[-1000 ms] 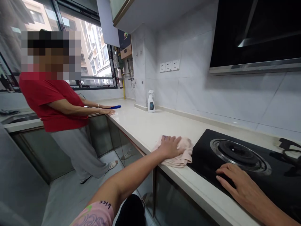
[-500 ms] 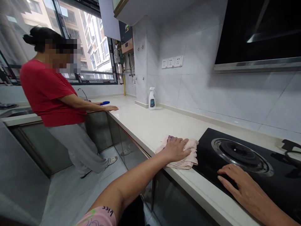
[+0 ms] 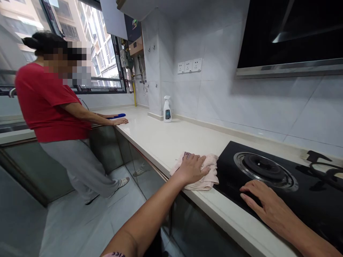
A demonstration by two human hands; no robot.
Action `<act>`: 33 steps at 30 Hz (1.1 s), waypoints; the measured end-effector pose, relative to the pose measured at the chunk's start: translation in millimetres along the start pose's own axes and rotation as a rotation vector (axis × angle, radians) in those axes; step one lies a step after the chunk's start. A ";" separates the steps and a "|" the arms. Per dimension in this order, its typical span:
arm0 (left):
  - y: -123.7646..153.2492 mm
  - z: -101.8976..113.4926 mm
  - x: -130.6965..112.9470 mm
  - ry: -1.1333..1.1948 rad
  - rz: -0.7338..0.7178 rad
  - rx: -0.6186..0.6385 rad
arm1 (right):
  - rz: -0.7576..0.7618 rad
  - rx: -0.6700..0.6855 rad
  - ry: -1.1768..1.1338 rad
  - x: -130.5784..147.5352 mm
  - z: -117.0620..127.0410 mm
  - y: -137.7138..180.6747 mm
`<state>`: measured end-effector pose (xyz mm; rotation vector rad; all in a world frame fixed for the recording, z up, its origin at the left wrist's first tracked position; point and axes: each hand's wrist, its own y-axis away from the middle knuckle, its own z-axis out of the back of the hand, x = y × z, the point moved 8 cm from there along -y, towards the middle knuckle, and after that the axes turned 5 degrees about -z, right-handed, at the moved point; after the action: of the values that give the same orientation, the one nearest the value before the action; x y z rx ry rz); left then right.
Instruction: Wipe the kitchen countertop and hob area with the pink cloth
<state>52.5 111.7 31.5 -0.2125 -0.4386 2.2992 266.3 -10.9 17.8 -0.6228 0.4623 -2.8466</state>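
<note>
A pale pink cloth (image 3: 210, 174) lies bunched on the white countertop (image 3: 150, 139), against the left edge of the black gas stove (image 3: 225, 178). My left hand (image 3: 193, 168) presses flat on this cloth, fingers spread. Over the stove's front part rests my right hand (image 3: 264, 200), with nothing in it. Its fingers are loosely bent and the thumb is apart from them, just in front of the round burner (image 3: 264, 167).
A white spray bottle (image 3: 167, 110) stands by the wall column. At the far left a person in a red shirt (image 3: 53, 103) leans on the counter, one hand near a blue object (image 3: 118, 116). A range hood (image 3: 289, 69) overhangs the stove. Behind the burner sits a black pan support (image 3: 318, 157).
The view has turned slightly, so everything sits a little further left. My left hand stays on the cloth and my right hand stays at the stove.
</note>
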 end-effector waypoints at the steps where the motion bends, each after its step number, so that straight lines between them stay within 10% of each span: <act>1: 0.5 0.4 0.2 0.001 0.004 0.000 | 0.005 -0.004 0.003 0.5 0.5 0.1; 25: 11.2 6.5 2.7 0.072 -0.019 0.033 | 0.051 -0.038 0.036 2.8 4.4 2.3; 33: 28.0 16.3 102.8 0.040 0.203 0.173 | 0.052 -0.059 0.054 8.1 3.7 4.6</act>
<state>-41.6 164.1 34.3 -0.2247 -0.2032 2.5113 261.2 -18.2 22.5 -0.5372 0.5645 -2.8155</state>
